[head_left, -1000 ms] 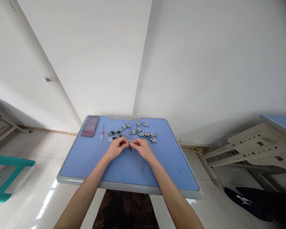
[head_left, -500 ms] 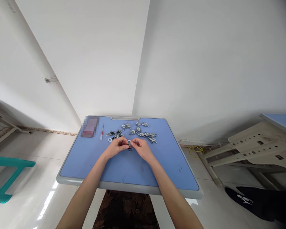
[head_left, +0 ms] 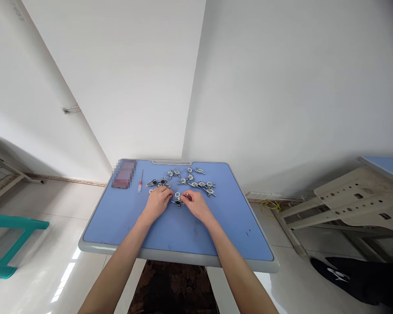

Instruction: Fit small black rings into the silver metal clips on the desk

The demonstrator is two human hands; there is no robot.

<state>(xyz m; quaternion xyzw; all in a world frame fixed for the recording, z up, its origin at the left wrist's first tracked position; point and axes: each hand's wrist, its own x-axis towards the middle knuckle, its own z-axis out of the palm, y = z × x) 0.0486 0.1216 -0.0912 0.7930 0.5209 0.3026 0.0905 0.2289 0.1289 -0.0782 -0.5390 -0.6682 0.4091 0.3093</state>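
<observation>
A small stamped-metal fitting [head_left: 177, 201], silvery with a dark round centre, lies on the counter [head_left: 177, 257] between your hands, long axis pointing away from you. Your left hand [head_left: 157, 204] and right hand [head_left: 194, 205] curve in beside it; whether either grip is closed on it can't be told. More fittings [head_left: 190, 181] lie beyond, near a red-handled screwdriver [head_left: 139, 181].

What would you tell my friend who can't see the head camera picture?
A left hand and a right hand reach over a blue table to a small silver metal part between them, near a scattered group of similar parts. A red-handled screwdriver and a blurred dark rectangle lie nearby.
</observation>
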